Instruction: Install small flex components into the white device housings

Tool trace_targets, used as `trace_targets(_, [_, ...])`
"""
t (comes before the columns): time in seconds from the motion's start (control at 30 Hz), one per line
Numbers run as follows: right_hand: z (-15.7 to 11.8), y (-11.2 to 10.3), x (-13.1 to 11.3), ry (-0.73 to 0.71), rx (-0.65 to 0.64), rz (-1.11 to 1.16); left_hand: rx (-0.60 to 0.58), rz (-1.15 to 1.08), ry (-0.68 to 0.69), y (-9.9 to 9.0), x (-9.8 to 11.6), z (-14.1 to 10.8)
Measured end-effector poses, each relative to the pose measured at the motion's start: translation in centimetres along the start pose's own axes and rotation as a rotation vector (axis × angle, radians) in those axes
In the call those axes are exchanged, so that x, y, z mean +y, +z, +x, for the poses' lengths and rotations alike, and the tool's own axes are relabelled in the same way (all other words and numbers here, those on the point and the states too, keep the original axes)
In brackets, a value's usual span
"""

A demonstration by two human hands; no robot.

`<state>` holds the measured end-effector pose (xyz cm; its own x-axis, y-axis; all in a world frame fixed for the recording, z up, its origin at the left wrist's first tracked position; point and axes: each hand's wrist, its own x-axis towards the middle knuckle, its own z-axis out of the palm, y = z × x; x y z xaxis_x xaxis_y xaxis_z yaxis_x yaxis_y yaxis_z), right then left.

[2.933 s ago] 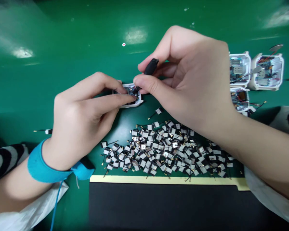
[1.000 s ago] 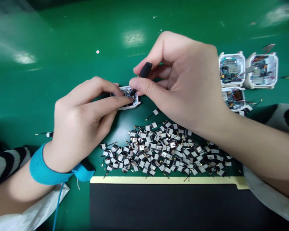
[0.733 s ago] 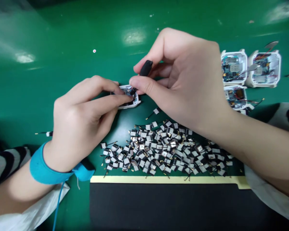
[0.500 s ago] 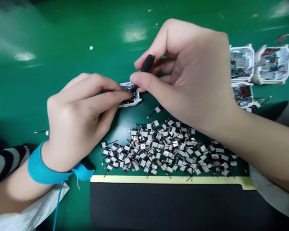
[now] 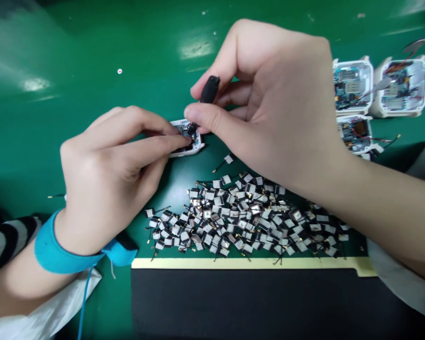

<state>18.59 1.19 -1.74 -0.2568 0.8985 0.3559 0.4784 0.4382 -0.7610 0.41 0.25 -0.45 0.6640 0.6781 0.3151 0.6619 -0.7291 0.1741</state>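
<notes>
My left hand (image 5: 109, 165), with a blue band at its wrist, grips a small white watch case (image 5: 197, 147) whose open side shows circuit parts. Its index fingertip presses on the parts inside. Between the thumb and fingers of my right hand (image 5: 269, 104) is a black tool (image 5: 210, 89), tilted, with its lower end down at the case. The exact contact point of the tool is too small to make out. Just below the case lies a single small white-and-black part (image 5: 228, 159) with a short cable.
A large pile of small white-and-black cabled parts (image 5: 233, 222) lies on the green table (image 5: 92, 42). At the right stand three open white cases (image 5: 402, 87) with boards and wires inside. A yellow strip (image 5: 233, 263) borders a black mat (image 5: 248, 302) in front.
Both hands, the case and the black tool have shifted slightly to the left in view. The grips look the same, and the case is still between my hands.
</notes>
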Motion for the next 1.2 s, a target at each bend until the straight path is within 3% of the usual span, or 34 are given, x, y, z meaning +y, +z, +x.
trace_targets(0.17, [0.2, 0.2, 0.0, -0.012, 0.03, -0.024, -0.023, -0.006, -0.093, -0.4, 0.9, 0.1])
trace_targets(0.43, [0.2, 0.2, -0.1, -0.035, 0.015, -0.081, 0.057, -0.07, 0.031, 0.2, -0.2, 0.2])
trace_targets(0.9, [0.2, 0.0, -0.3, -0.016, 0.0, -0.111, 0.008, -0.06, -0.033, 0.1, 0.1, 0.2])
trace_targets(1.2, [0.3, -0.1, -0.4, 0.0, -0.018, -0.104, 0.041, -0.053, -0.02, 0.1, -0.1, 0.2])
